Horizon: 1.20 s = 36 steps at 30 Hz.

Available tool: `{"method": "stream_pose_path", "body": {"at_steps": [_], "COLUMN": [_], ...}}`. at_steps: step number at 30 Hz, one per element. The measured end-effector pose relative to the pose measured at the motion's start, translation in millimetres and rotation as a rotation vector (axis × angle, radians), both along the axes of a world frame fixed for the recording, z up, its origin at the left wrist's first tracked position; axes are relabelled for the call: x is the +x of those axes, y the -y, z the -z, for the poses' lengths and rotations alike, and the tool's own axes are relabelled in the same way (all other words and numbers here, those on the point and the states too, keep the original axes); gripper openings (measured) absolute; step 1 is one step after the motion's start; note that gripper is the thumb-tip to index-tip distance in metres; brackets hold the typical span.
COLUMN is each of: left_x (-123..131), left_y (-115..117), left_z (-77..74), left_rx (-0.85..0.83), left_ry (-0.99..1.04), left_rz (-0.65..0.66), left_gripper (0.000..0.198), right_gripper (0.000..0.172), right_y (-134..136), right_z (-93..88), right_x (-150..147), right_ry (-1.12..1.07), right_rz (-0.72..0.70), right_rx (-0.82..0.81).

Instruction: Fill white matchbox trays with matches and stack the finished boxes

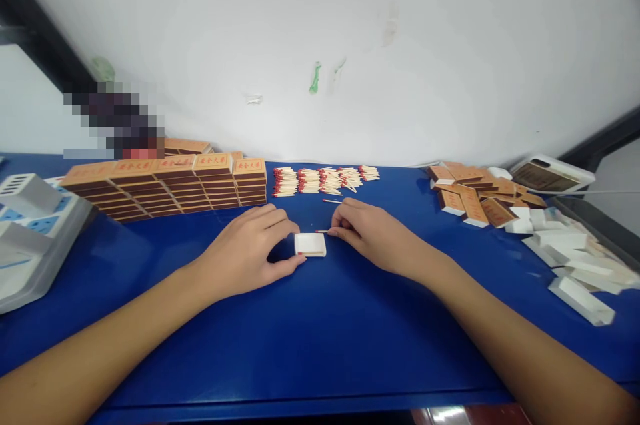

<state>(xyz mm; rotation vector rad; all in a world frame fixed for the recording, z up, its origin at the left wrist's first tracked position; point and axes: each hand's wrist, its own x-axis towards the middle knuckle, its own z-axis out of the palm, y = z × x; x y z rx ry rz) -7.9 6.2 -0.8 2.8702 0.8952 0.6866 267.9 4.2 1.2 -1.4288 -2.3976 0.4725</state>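
Note:
On the blue table lies a small white matchbox tray, its open side up, with at least one red-headed match along its near edge. My left hand grips the tray's left end between thumb and fingers. Just right of the tray, my right hand pinches a single match whose red head points left toward the tray. Another loose match lies on the table above my right hand. Beyond the hands, several piles of red-tipped matches are laid out side by side.
Stacked matchboxes form a low wall at the back left, beside a power strip. At the right are loose matchbox sleeves, white trays and a phone. A white wall rises behind the blue table.

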Motion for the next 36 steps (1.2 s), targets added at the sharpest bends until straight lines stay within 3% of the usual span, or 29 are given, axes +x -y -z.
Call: {"method": "stream_pose_path", "body": {"at_steps": [3,9,15,19,25,31,36], "left_x": [1,1,1,0,1,1,1], "left_y": [1,2,2,1,2,3,2], "left_z": [-0.5,-0.6,0.8,0.6,0.0,0.2,-0.2], "left_rx": [0.009,0.022,0.017,0.018,0.039,0.005,0.026], "left_ry": [0.013,0.014,0.028,0.03,0.038,0.033,0.027], "left_rz": [-0.008,-0.01,-0.002,-0.011,-0.004,-0.034,-0.028], "left_gripper": [0.023,0.023,0.023,0.023,0.023,0.023,0.02], "right_gripper": [0.013,0.01,0.005,0.01,0.005,0.013,0.011], "right_y": [6,13,-27,-41,-34,-27,4], "right_z": [-5.7,-7.1,16.6,25.3,25.6,17.9,-3.4], "right_x": [-6,-16,12,24,15,8,-11], "right_ry": [-0.078,-0.137,-0.161,-0.086,-0.108,-0.102,-0.2], "right_rz": [-0.003,-0.123,0.151,0.15,0.12,0.121,-0.071], "right_rx": [0.051,0.003,0.226,0.19,0.229,0.165,0.082]}}
